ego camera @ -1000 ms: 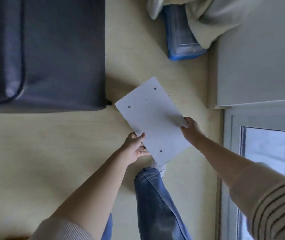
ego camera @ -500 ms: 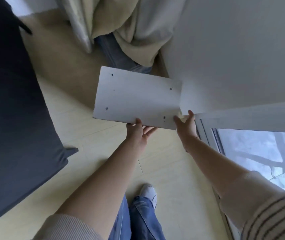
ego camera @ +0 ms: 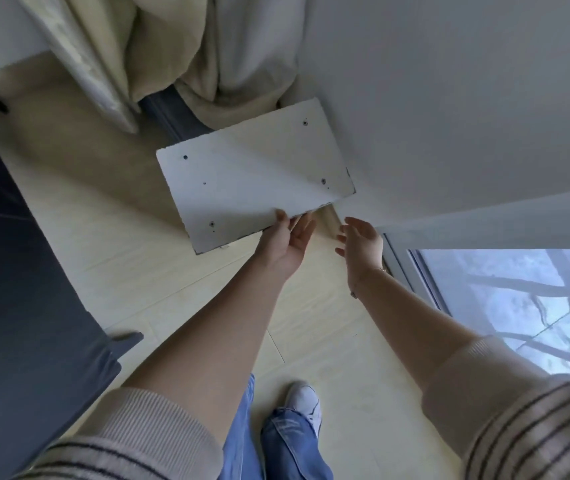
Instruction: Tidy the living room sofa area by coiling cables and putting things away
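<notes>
The left hand (ego camera: 285, 242) pinches the white drilled board's (ego camera: 252, 181) near edge; its far corner nears the wall (ego camera: 449, 98). The right hand (ego camera: 361, 242) hovers spread beside it.

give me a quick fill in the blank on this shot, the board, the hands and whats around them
1. The white board is gripped by the ____ hand.
2. The right hand is ____, touching nothing.
3. Behind the board hangs a cream ____.
4. The shoe on the floor is ____ in colour.

Missing words: left; open; curtain; white
</notes>
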`<move>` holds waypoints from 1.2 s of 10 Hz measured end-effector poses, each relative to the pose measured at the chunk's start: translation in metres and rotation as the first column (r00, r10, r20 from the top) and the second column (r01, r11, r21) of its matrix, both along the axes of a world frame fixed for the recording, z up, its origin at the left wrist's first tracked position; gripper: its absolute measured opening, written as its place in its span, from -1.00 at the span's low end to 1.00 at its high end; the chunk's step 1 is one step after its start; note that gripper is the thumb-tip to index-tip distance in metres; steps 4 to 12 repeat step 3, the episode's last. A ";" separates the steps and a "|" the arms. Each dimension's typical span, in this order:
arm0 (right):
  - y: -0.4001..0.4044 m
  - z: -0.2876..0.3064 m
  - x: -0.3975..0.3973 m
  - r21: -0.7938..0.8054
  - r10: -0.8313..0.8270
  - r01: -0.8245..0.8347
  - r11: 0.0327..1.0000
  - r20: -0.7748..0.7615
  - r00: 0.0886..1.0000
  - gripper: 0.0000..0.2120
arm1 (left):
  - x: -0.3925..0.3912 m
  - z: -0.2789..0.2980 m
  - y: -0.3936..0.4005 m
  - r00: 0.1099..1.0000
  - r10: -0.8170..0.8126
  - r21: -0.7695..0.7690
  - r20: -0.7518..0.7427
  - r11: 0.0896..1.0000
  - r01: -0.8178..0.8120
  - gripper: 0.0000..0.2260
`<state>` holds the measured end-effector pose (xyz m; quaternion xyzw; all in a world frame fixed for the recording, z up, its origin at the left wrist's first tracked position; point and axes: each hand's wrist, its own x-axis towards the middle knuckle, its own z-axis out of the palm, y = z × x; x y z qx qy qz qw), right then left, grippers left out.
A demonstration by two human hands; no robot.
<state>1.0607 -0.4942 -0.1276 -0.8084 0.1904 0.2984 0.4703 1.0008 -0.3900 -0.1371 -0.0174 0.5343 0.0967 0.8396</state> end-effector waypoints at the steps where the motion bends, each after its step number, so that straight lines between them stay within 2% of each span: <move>1: -0.010 0.008 -0.005 0.000 0.029 -0.029 1.000 0.012 1.000 -0.74 | -0.012 0.006 0.000 0.981 -0.181 0.073 -0.067 0.980 0.186 -0.80; 2: -0.021 0.022 -0.016 0.027 0.064 -0.064 0.998 0.002 0.998 -0.75 | -0.036 0.016 0.002 0.949 -0.254 0.130 -0.185 0.951 0.280 -0.70; 3: -0.033 0.044 -0.031 0.064 0.064 -0.063 0.996 -0.011 0.998 -0.76 | -0.065 0.045 0.002 0.932 -0.252 0.208 -0.261 0.928 0.310 -0.70; 12: -0.033 0.044 -0.031 0.064 0.064 -0.063 0.996 -0.011 0.998 -0.76 | -0.065 0.045 0.002 0.932 -0.252 0.208 -0.261 0.928 0.310 -0.70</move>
